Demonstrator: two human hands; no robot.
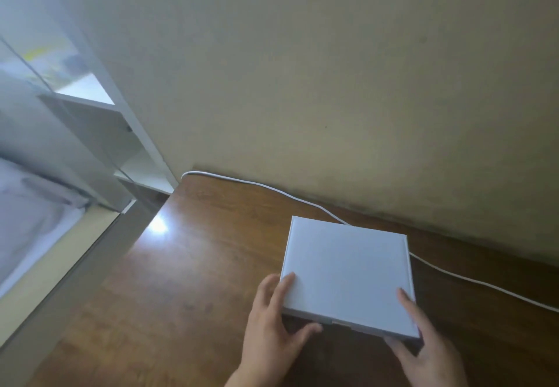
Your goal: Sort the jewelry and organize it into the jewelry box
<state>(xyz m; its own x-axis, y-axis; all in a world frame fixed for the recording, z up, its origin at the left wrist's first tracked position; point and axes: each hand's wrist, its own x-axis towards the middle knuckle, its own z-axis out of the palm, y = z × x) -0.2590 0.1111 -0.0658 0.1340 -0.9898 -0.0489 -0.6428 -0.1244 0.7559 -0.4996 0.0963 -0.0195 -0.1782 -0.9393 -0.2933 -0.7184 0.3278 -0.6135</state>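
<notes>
1. Both of our hands grip the white jewelry box (348, 274) at its near corners. Our left hand (272, 326) holds the corner at 7 o'clock — fingers laid on the lid, thumb curled against the near edge below.
2. Our right hand (423, 347) holds the corner at 5 o'clock, one finger lying along the right edge of the lid and the thumb tucked under the near edge. Neither hand is spread flat; each pinches the box between fingers and thumb.
3. We see the box with its lid down, lying on the brown wooden table (187, 280), toward 4 o'clock of the tabletop as seen from the head camera. We cannot tell whether its near edge rests fully on the wood.
4. We note a white cable (260, 185) running along the back of the table from 11 o'clock to 3 o'clock, passing behind the far corner of the box.
5. We see a beige wall (302, 69) rising behind the table — at 9 o'clock stands a white shelf unit (99, 120), blurred.
</notes>
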